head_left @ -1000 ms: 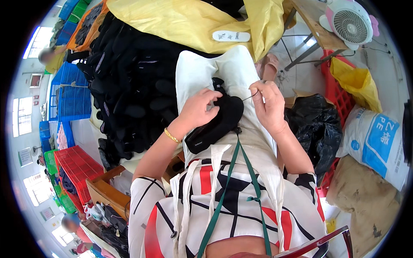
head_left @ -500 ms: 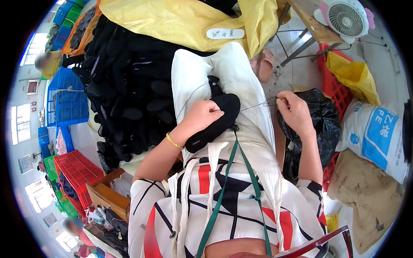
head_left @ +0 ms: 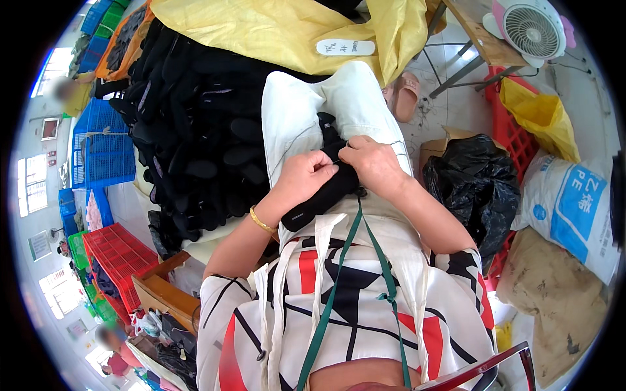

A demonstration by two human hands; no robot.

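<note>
A soft black slipper (head_left: 312,207) lies across my lap, over white cloth (head_left: 355,91). My left hand (head_left: 303,177), with a gold bracelet at the wrist, is closed on its upper left side, thumb and finger pinched together. Against the opposite edge of the slipper, my right hand (head_left: 373,163) is bent with its fingertips pinched, close to the left fingertips. Whatever those right fingers hold is too small or hidden to make out. Fine dark thread shows faintly over the white cloth.
A heap of black slippers (head_left: 195,130) lies to my left, beside yellow sheeting (head_left: 261,29) carrying a white insole (head_left: 345,47). A black plastic bag (head_left: 473,189) stands at my right, near a red crate (head_left: 515,137). A wooden drawer (head_left: 166,287) is at lower left.
My right hand has come in from the far right, where it held dark thread stretched taut, to the slipper beside my left hand. The left hand keeps its place on the slipper.
</note>
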